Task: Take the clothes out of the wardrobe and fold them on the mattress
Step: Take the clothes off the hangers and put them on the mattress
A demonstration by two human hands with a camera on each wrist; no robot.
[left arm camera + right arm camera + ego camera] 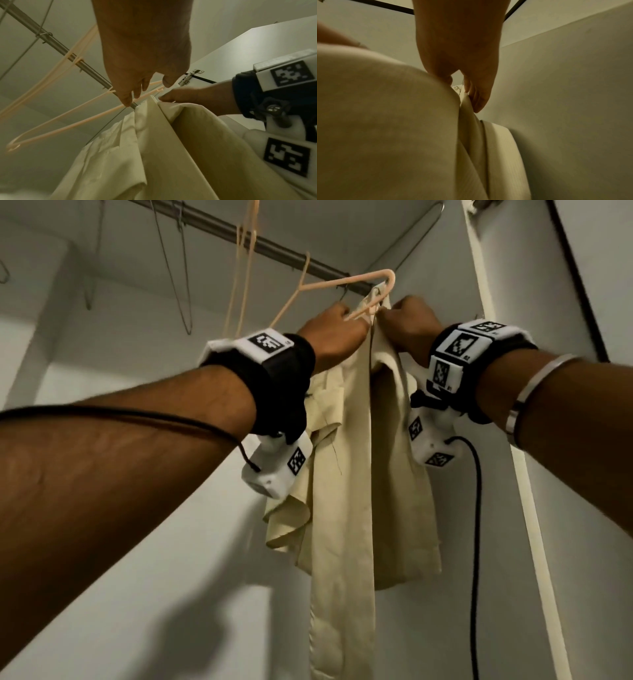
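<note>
A cream shirt (352,474) hangs inside the wardrobe from a peach plastic hanger (342,282) near the right end of the metal rail (274,248). My left hand (346,314) grips the hanger's end at the shirt's top. Close beside it, my right hand (387,313) pinches the shirt's top edge. The left wrist view shows my left hand (137,93) with its fingertips on the hanger (77,121), and the right hand (188,97) on the shirt (163,148). In the right wrist view my right hand (462,86) pinches a fold of the shirt (471,121).
Bare wire hangers (178,268) and other peach hangers (245,268) dangle from the rail to the left. The wardrobe's side wall and door edge (486,302) stand close on the right, with a hinge (190,78). A black cable (476,542) hangs from my right wrist.
</note>
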